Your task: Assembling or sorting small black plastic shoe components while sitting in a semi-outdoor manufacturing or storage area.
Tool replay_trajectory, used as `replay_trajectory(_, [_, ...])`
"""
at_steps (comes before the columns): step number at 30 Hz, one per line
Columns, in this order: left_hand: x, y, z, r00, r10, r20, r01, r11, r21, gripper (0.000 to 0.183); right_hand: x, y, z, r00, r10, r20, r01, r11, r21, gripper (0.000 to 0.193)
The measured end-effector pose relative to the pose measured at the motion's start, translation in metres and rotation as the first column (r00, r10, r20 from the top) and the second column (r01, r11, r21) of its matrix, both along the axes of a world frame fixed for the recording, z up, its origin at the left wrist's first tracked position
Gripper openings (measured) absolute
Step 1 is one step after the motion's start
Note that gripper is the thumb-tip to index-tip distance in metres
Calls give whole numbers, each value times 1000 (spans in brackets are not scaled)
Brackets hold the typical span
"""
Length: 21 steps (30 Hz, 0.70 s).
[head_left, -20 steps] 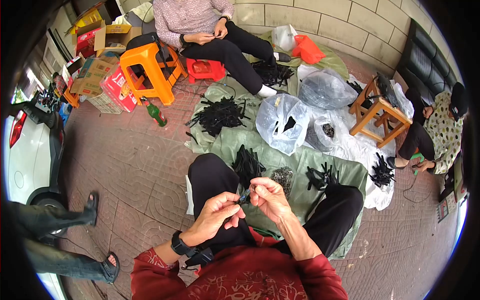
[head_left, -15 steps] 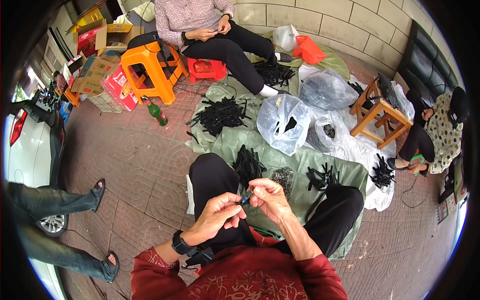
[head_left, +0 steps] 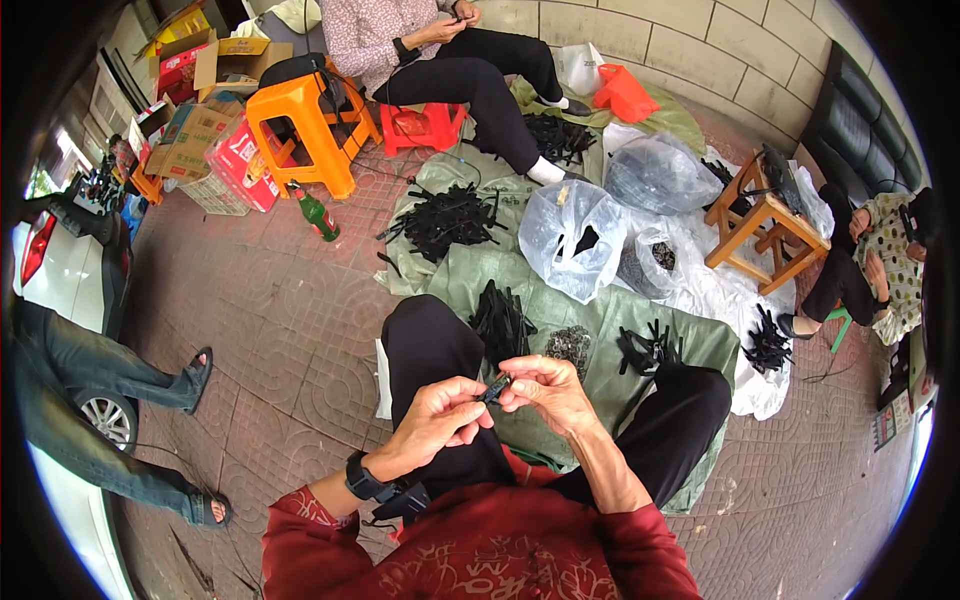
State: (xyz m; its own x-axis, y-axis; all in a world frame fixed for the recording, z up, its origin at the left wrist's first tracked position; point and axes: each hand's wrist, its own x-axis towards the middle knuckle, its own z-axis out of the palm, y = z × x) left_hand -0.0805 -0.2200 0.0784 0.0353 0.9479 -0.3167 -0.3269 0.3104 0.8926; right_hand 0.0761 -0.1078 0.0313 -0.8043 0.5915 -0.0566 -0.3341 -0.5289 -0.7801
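two hands work one small black part (head_left: pixel 496 387) above the lap, left hand (head_left: pixel 437 418) and right hand (head_left: pixel 548 390) both pinching it at the fingertips, seemingly mid-assembly, and the next move likely needs steady, aligned pressure.

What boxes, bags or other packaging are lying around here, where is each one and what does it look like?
Open cardboard box: upper left, brown, flaps up.
Red carton: left of the orange stool, red with white print.
Clear plastic bag: centre, on the green sheet, holding black pieces.
Orange bag: top, by the wall, crumpled.
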Motion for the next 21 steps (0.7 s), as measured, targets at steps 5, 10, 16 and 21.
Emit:
replay_trajectory(5, [1,2,2,1000,0,9,0,1000,2,18,0,-2,-2,998,45,-34,-45,999,-5,26])
replay_trajectory(10, [2,3,5,1000,-12,-7,12,1000,-12,18,0,-1,-5,997,27,-73,-28,1000,-14,26])
replay_trajectory(16, [-1,3,5,996,-71,-53,70,997,-20,20,3,4,0,995,100,-21,-99,994,55,23])
replay_trajectory(21, [2,3,7,999,-46,-14,46,999,20,15,0,3,3,982,187,16,-188,980,71,21])
